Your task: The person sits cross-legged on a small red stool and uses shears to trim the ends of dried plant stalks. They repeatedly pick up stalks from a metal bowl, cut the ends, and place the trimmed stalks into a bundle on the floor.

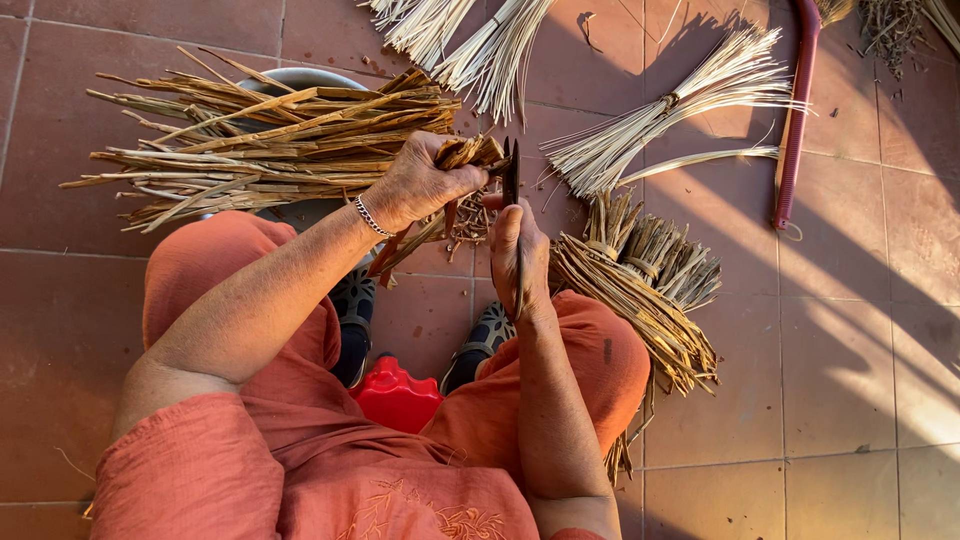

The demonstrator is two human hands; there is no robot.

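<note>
My left hand point(420, 185) is closed around one brown strip point(470, 153), held out over the floor point(860, 330) in front of my knees. My right hand point(518, 255) is wrapped round one dark knife point(511, 172), its blade standing up just beside the strip; I cannot tell whether the edge touches it. One silver bracelet point(371, 216) sits on my left wrist. To my left lies one big pile point(260, 140) of rough brown strips across a metal bowl point(300, 77), of which only the rim shows. On my right, touching my knee, lies one tied bundle point(640, 275) of short brownish sticks. Farther out I count two pale fans: one point(670, 115) bound near its middle, well apart from my hands, and one point(470, 45) at the top edge, cut off by the frame. One red hose point(797, 110) runs down the floor on the far right. Between my two feet sits one red stool point(398, 395), partly hidden by my orange clothes.
</note>
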